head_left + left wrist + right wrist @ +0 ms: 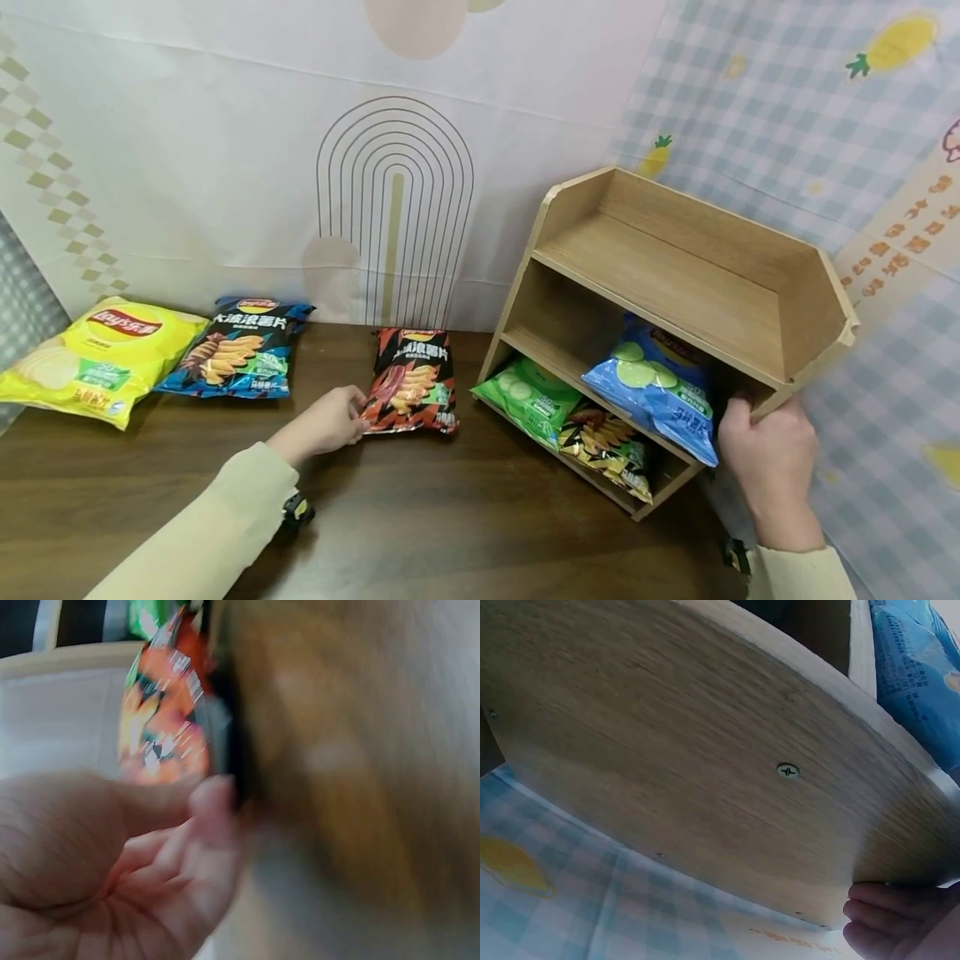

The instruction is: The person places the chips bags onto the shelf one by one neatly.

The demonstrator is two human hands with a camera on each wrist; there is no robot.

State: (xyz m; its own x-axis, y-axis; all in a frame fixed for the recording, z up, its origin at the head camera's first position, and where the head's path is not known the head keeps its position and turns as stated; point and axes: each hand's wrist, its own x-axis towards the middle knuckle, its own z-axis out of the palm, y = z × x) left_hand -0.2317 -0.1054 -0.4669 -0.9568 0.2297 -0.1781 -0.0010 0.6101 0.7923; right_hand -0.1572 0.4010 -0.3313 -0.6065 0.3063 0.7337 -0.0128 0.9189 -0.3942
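My left hand point(333, 423) pinches the lower left corner of a red and black chip bag point(412, 379) that lies on the table. In the left wrist view, thumb and fingers meet at the edge of this bag point(165, 712), partly blurred. On the right, my right hand point(772, 458) grips the right side panel of a wooden shelf point(675, 258), thumb at its front edge. The right wrist view has the fingers point(889, 911) against the panel's outer face. A light blue chip bag point(652, 379) sits in the middle compartment, close to the right thumb.
In the bottom compartment are a green chip bag point(528, 396) and a gold and black one point(603, 442). A yellow chip bag point(112, 354) and a dark blue one point(236, 350) lie at the table's left. Patterned cloth point(225, 167) hangs behind the dark wooden table point(420, 517).
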